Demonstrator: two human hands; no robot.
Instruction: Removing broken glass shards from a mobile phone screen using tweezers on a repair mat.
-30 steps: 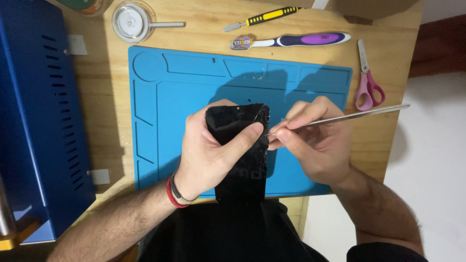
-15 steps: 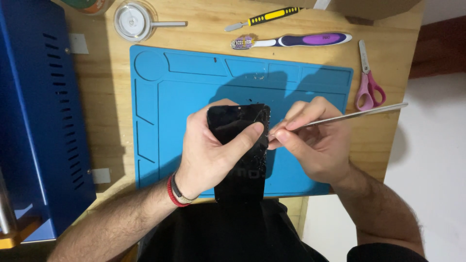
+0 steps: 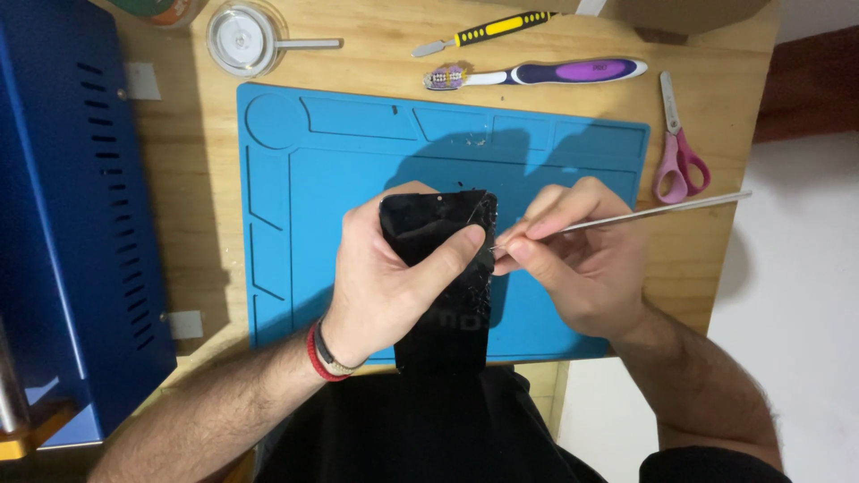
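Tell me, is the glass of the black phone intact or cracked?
Cracked: the black phone, held in the left hand, shows crack lines near its right edge, where the right hand applies a thin metal tool.

phone's [image 3: 443, 295] middle hidden under left hand [image 3: 385, 286], green object [image 3: 161, 9] cut off at top

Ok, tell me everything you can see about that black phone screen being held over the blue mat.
The black phone screen is a flat, glossy dark panel, cracked along its right edge. It is held lengthwise over the blue mat, top end away from the person. The left hand grips it, thumb across the face. The right hand holds a thin metal tool, its tip at the cracked edge.
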